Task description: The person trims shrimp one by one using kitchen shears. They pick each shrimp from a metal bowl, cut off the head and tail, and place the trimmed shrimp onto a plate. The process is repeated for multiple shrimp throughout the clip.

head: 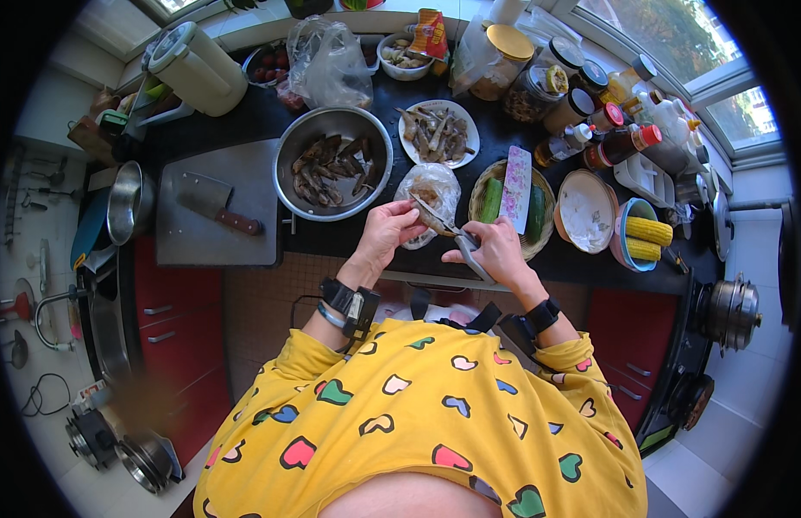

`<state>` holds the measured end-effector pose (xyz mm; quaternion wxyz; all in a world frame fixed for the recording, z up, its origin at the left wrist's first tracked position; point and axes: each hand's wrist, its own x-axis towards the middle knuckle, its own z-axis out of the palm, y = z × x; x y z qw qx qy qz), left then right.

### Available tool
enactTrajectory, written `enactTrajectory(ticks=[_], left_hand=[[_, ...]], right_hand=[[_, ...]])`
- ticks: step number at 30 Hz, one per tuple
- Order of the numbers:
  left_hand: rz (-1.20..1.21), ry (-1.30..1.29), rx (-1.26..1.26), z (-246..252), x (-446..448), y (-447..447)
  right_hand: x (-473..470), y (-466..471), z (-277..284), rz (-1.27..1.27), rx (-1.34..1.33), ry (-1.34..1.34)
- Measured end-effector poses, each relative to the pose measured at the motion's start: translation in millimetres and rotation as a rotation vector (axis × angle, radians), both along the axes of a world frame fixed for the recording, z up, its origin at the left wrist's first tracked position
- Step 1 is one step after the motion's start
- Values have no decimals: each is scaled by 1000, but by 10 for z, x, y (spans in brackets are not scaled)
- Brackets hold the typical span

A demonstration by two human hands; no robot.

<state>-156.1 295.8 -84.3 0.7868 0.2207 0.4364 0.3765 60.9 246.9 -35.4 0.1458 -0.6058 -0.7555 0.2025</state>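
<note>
My right hand (494,249) holds a pair of grey-handled kitchen scissors (468,251), its blades pointing up and left. My left hand (394,226) pinches what looks like a raw shrimp (423,208) against the blades, above a clear plastic bag (447,184) with scraps in it. Behind and to the left, a steel basin (281,168) contains several dark shrimp (315,184). Beyond the bag, a white plate (408,152) bears several paler shrimp (433,133). How far the blades are apart is hard to tell.
A cleaver (209,199) lies on a grey cutting board (180,243) at the left. To the right stand a wicker basket (544,243) with cucumbers (493,199) and a floral-patterned strip, a lidded bowl (585,207), and a blue bowl (624,249) with corn. Bottles and jars line the window side.
</note>
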Motion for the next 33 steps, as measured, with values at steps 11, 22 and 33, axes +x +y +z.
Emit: enactTrajectory(ticks=[11,22,33], left_hand=[[17,56,453,129,-30,85],[-167,477,908,476,-191,355],[-206,431,900,508,-229,387]], right_hand=[[335,128,301,-46,-713,564],[495,314,390,45,-843,682],[556,365,385,46,-902,640]])
